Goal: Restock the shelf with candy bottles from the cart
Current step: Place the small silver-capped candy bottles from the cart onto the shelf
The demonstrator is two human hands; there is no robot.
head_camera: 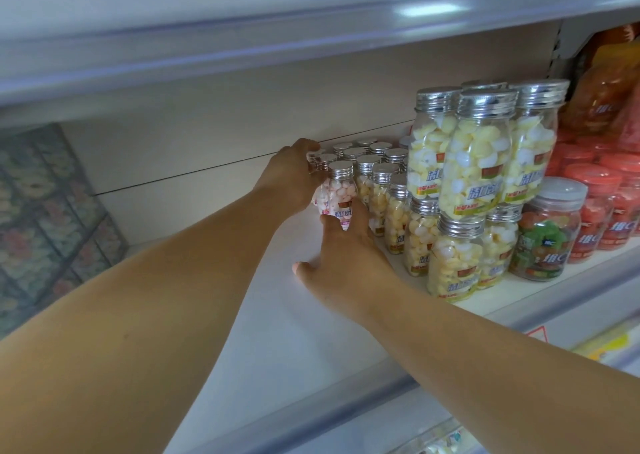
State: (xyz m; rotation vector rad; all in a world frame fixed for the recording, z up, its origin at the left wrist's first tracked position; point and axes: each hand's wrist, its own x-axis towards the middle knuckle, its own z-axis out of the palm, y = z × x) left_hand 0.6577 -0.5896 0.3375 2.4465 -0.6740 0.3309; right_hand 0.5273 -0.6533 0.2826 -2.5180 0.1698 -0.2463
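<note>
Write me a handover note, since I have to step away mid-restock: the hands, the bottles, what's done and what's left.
Left hand: curled round the left side of the pink candy bottle, at the near end of the leftmost row.
Right hand: open, fingers against that bottle's lower front, thumb on the shelf.
Done: yellow candy bottles stand in rows to the right, stacked two high at the front.
Left: probably set the pink bottle in line and let go, then fill the shelf space to the left. The cart is out of view.
</note>
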